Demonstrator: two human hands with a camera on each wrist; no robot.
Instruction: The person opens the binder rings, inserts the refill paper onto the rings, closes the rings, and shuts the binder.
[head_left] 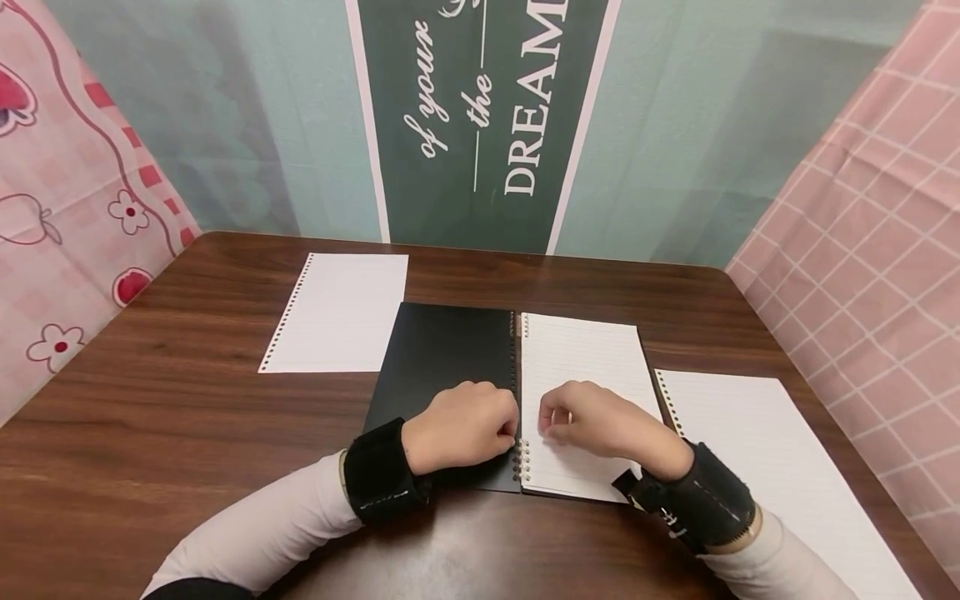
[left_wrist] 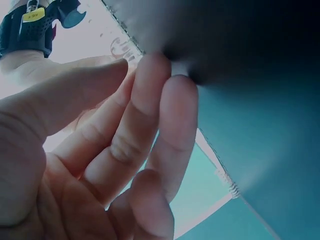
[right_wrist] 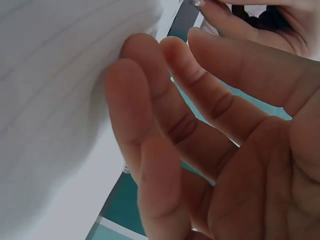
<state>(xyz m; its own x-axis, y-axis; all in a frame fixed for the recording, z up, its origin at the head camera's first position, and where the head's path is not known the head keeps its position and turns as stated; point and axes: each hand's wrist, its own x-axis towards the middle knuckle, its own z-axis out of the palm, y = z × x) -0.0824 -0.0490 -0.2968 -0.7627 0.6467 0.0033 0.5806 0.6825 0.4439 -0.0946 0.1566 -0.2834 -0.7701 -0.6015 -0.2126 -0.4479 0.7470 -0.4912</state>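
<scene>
A loose-leaf notebook lies spread on the table, with its black cover [head_left: 457, 350] on the left and lined pages [head_left: 588, 350] on the right. White binding rings [head_left: 524, 462] show along its spine, near the top and bottom. My left hand [head_left: 465, 425] is over the cover beside the lower rings, its fingers loosely curled. In the left wrist view the fingertips [left_wrist: 179, 95] are right at the black surface, with nothing between thumb and fingers. My right hand [head_left: 592, 421] bends loosely over the lined pages, fingertips [right_wrist: 127, 82] close to the paper and thumb apart from them.
A punched white sheet [head_left: 333, 312] lies at the back left, its edge by the cover. Lined punched paper [head_left: 757, 442] lies to the right, partly behind my right forearm. The brown table [head_left: 150, 400] meets hanging cloths [head_left: 675, 125] at the back and sides.
</scene>
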